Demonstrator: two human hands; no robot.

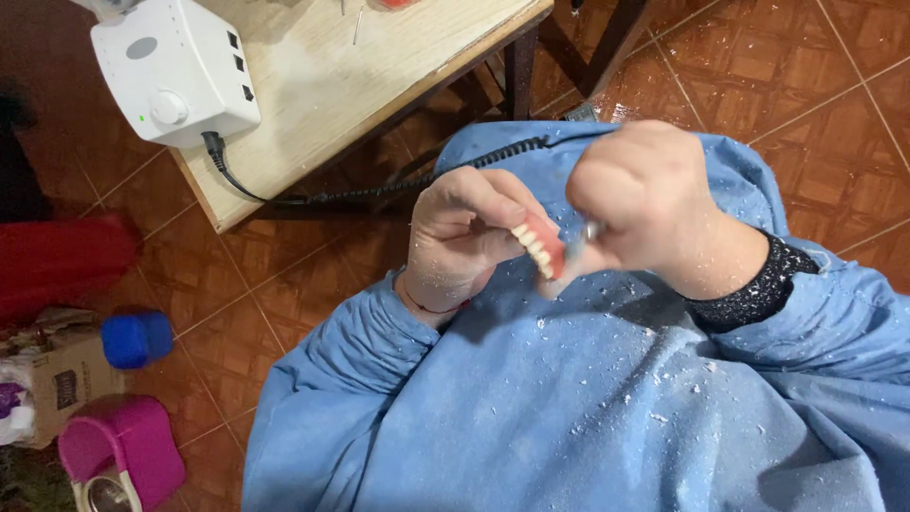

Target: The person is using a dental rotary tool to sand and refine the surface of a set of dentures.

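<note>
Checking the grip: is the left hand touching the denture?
Touching. The head view shows the left hand with fingers wrapped around the pink denture.

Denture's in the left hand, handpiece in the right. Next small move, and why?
Probably ease the tool tip along the pink base of the denture, just past the teeth. The left hand pinches the denture with the teeth facing the right hand, which grips the handpiece with its tip right at the base's edge. White dust already covers the blue gown, which suggests trimming is under way.
</note>
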